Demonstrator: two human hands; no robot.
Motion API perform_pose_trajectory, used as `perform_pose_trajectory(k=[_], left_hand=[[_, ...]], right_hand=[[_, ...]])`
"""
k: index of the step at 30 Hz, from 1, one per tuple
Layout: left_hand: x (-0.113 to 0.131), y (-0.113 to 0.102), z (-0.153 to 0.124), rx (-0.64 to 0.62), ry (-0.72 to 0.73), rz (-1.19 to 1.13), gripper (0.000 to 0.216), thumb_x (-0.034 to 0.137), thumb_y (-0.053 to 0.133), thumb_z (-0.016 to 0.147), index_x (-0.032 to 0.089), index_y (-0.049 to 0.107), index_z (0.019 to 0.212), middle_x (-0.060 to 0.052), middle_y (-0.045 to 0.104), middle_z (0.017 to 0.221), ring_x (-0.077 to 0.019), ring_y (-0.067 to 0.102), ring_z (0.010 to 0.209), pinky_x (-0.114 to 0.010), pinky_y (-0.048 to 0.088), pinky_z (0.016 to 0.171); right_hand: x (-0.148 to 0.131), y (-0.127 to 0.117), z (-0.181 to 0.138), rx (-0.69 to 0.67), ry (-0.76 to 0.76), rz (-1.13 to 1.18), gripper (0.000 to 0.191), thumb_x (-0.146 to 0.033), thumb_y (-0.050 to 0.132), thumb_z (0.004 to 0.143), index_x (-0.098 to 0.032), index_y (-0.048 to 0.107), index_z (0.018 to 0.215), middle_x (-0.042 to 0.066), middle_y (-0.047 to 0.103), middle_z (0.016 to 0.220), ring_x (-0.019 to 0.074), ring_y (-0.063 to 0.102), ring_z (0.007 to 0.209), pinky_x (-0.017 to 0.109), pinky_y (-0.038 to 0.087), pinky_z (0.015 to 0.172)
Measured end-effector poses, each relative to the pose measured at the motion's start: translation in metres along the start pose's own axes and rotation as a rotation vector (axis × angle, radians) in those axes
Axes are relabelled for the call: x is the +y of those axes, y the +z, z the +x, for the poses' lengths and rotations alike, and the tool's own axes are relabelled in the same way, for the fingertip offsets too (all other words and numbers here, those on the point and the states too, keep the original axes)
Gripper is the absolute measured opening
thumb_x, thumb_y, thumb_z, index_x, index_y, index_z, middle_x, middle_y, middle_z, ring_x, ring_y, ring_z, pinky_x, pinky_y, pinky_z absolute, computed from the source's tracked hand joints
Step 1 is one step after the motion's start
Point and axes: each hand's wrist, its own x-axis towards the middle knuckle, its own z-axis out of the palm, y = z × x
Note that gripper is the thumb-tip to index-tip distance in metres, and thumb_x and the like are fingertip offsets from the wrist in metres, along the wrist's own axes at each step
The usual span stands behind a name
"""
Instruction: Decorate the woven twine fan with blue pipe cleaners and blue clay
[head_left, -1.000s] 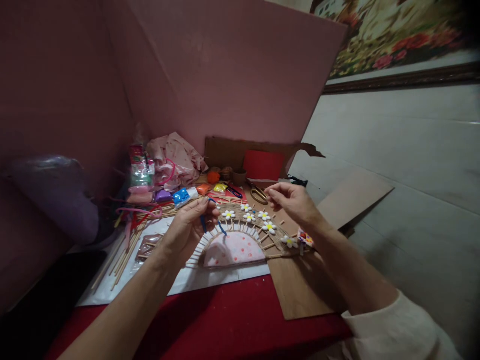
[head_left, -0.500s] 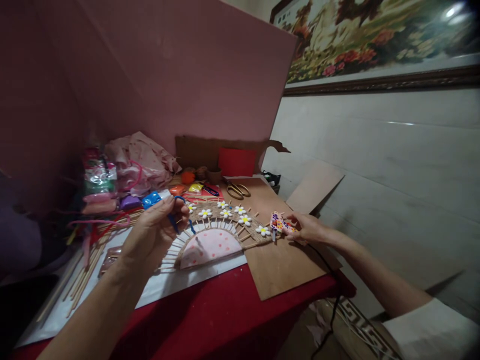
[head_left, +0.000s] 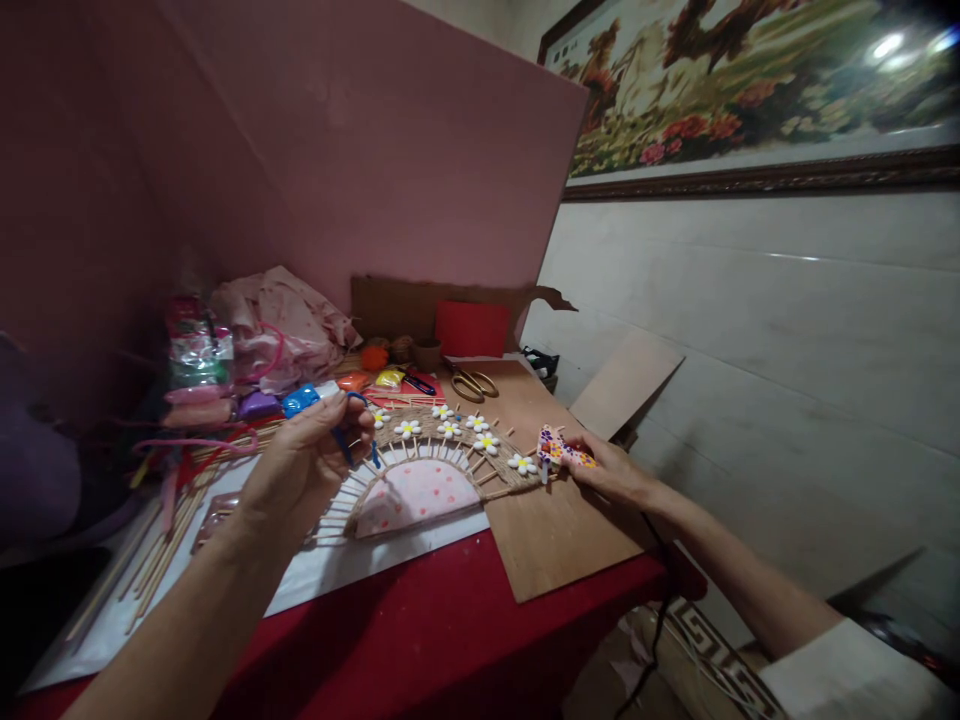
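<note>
Blue strip point(head_left: 340, 441): in the left hand point(head_left: 306, 452), clamped between thumb and fingers, up over the left half of the half-round piece point(head_left: 429, 431). Part loops above the fingertips, one end dangles below; probably held by a short section so the loose end stays clear.

Right hand point(head_left: 606, 472): wrapped around the floral-patterned tool point(head_left: 557, 449), looks like a glue gun, just beside the half-round piece's right end. Grip is at the rear, presumably to keep skin off the tip. Can't tell if a trigger is pressed, or if the tool rests on the brown board point(head_left: 559, 552) or is lifted. Black cord point(head_left: 657, 632) drops past the right corner of the red-covered table point(head_left: 420, 612), likely to stay off the work.

Half-round piece: straight side toward the table's front edge, arc toward the back. Left part over the white sheet point(head_left: 296, 592), right end over the brown board; both probably there to shield the cloth. White daisies point(head_left: 486, 442) sit on its twine band.

Scissors point(head_left: 472, 384): near the board's back edge, handles forward, presumably for a quick grab. Loose sticks point(head_left: 159, 555): white sheet's left side, apart from both hands.
</note>
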Motion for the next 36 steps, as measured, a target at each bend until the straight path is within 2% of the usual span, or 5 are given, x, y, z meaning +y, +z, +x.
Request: perform_pose_trajectory(k=[9,16,23,32,36], left_hand=[[-0.001,-0.002,0.003,0.035,-0.01,-0.001,0.014,0.018,0.052,0.083,0.012,0.062,0.076,-0.004,0.059,0.071,-0.011,0.057,0.063,-0.021,0.049,0.056],[-0.001,-0.003,0.004,0.034,0.002,0.006,0.014,0.019,0.051,0.083,0.012,0.062,0.077,-0.004,0.059,0.072,-0.0108,0.057,0.063,-0.021,0.049,0.057],[0.004,-0.005,0.001,0.003,0.056,-0.026,0.009,0.02,0.057,0.079,0.014,0.062,0.076,-0.002,0.06,0.072,-0.0098,0.057,0.064,-0.02,0.047,0.058],[0.015,-0.017,0.005,0.005,0.323,0.09,0.012,0.026,0.066,0.073,0.015,0.062,0.069,-0.002,0.062,0.064,-0.0105,0.058,0.059,-0.021,0.041,0.053],[0.019,-0.023,0.007,0.043,0.41,0.131,0.014,0.027,0.066,0.073,0.015,0.061,0.068,-0.001,0.063,0.064,-0.01,0.058,0.058,-0.02,0.04,0.053]], right_hand=[[-0.01,-0.015,-0.005,0.146,0.303,0.634,0.041,-0.044,0.069,0.063,-0.016,0.056,0.09,-0.009,0.039,0.047,0.0045,0.028,0.036,0.017,0.019,0.034],[-0.048,-0.044,-0.023,0.283,0.28,1.003,0.03,-0.037,0.071,0.064,-0.019,0.047,0.071,-0.005,0.042,0.061,0.0029,0.03,0.04,0.013,0.017,0.029],[-0.114,-0.052,-0.061,-0.147,0.288,1.065,0.026,-0.047,0.057,0.077,-0.023,0.054,0.085,-0.003,0.043,0.063,0.0039,0.025,0.035,0.017,0.018,0.026],[-0.189,0.009,-0.057,-0.661,0.199,0.845,0.037,-0.049,0.058,0.079,-0.018,0.047,0.063,-0.007,0.038,0.044,0.0041,0.03,0.031,0.018,0.021,0.03],[-0.222,0.035,-0.038,-0.671,0.113,0.687,0.034,-0.044,0.06,0.078,-0.018,0.046,0.061,-0.006,0.041,0.045,0.0056,0.034,0.035,0.019,0.026,0.033]])
